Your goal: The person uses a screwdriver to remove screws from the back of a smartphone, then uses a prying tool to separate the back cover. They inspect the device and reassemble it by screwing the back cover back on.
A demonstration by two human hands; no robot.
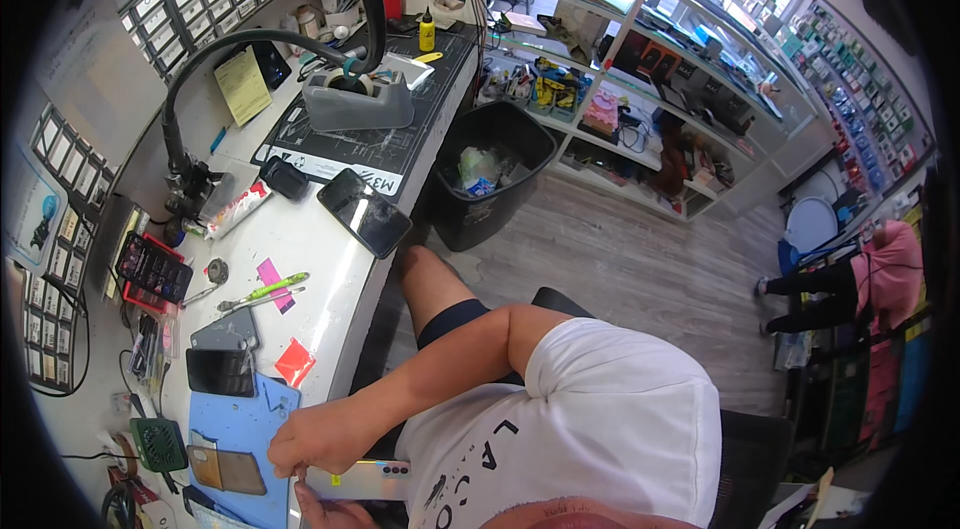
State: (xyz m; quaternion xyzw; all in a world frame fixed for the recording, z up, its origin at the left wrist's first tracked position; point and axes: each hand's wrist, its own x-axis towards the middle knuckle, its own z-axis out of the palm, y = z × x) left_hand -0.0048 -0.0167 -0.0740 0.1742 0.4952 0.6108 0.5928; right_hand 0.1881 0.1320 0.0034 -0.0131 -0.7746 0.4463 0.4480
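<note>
My right hand (pixel 322 441) reaches across from the white sleeve to the bench's front edge, its fingers pinched together. What they pinch is too small to make out. Just below, my left hand (pixel 335 513) is partly cut off by the lower border, its thumb close to the right fingertips. A silvery phone (pixel 365 479) with several round lenses lies between my hands and my shirt, apparently held by the left hand. Beside the hands is a blue work mat (pixel 262 429) carrying a brown-and-grey phone-shaped piece (pixel 228 470). A black phone (pixel 218 372) rests at its far end.
Red film (pixel 295 363), a green pen-like tool (pixel 270 289) and another phone (pixel 364 213) lie along the bench. A tape dispenser (pixel 355 109) stands on a black mat. A bin (pixel 490 169) stands beside the bench. Someone in pink (pixel 888 274) is at the far right.
</note>
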